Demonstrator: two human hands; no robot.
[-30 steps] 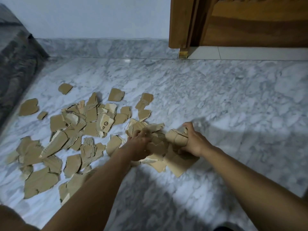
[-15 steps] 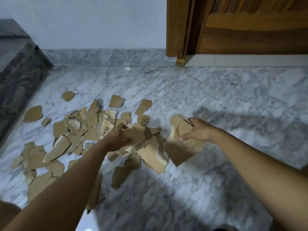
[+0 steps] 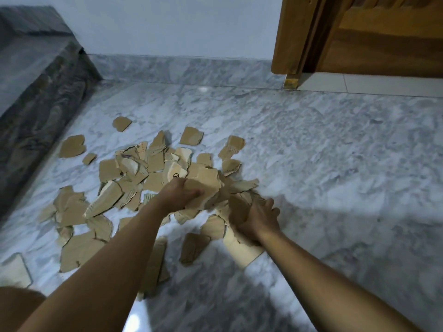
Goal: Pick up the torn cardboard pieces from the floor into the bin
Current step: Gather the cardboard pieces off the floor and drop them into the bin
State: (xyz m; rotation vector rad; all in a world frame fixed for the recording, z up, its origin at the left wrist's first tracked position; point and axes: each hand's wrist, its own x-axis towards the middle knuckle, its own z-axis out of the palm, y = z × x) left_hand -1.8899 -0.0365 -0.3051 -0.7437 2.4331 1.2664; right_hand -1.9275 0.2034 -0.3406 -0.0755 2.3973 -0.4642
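Observation:
Several torn brown cardboard pieces (image 3: 153, 168) lie scattered over the white marble floor (image 3: 335, 164), mostly left of centre. My left hand (image 3: 182, 195) is closed around a bunch of cardboard pieces (image 3: 203, 183), lifted slightly above the pile. Just to its right, my right hand (image 3: 259, 219) presses down on and grips other cardboard pieces (image 3: 239, 207) lying on a larger flat piece (image 3: 242, 250). No bin is in view.
A dark grey stone block or step (image 3: 36, 92) runs along the left. A wooden door and frame (image 3: 359, 34) stand at the back right, above a marble skirting (image 3: 179, 68). Bare floor stretches to the right.
My right hand has dropped from a raised position down onto the pieces at the pile's right edge. My left hand keeps its bunch and has shifted a little right. The camera has tilted.

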